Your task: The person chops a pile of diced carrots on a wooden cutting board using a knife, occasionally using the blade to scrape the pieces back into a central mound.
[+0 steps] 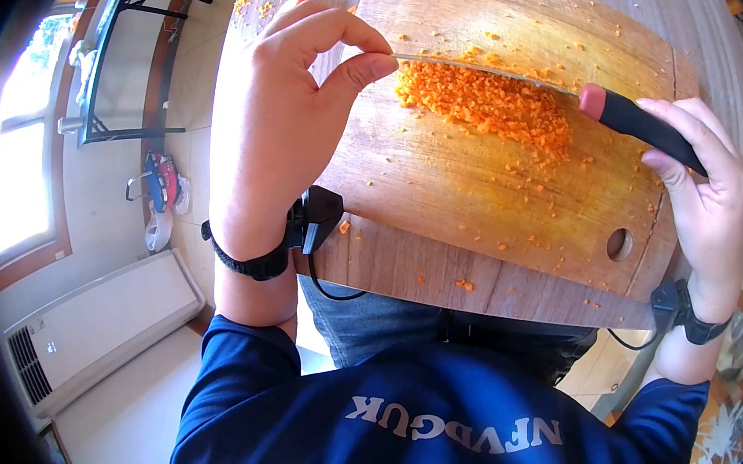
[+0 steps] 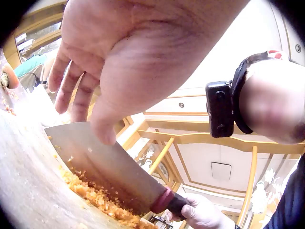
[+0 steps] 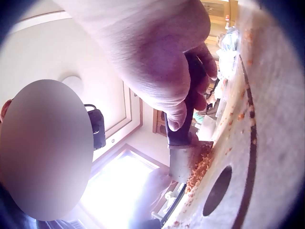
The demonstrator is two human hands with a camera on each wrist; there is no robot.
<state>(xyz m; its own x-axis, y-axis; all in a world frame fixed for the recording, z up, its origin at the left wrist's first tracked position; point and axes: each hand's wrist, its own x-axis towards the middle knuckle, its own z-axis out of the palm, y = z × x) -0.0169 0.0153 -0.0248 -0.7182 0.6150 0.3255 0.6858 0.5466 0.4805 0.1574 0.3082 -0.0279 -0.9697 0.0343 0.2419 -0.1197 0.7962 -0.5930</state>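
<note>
A broad kitchen knife (image 1: 637,127) with a black handle and pink collar spans the pile of finely chopped carrot (image 1: 488,110) on the wooden cutting board (image 1: 463,200). My right hand (image 1: 702,190) grips the handle. At the other end, my left hand (image 1: 300,93) pinches the blade's tip between thumb and finger. In the left wrist view the blade (image 2: 107,162) stands on edge, its lower side against the carrot bits, and the left hand's other fingers extend past it. The right wrist view shows the right fingers curled about the handle (image 3: 188,114).
Carrot crumbs are scattered over the board and the wooden table (image 1: 405,257). The board has an oval hole (image 1: 619,245) near its right end. A white air conditioner (image 1: 106,333) and a bright window (image 1: 23,122) are off to the left.
</note>
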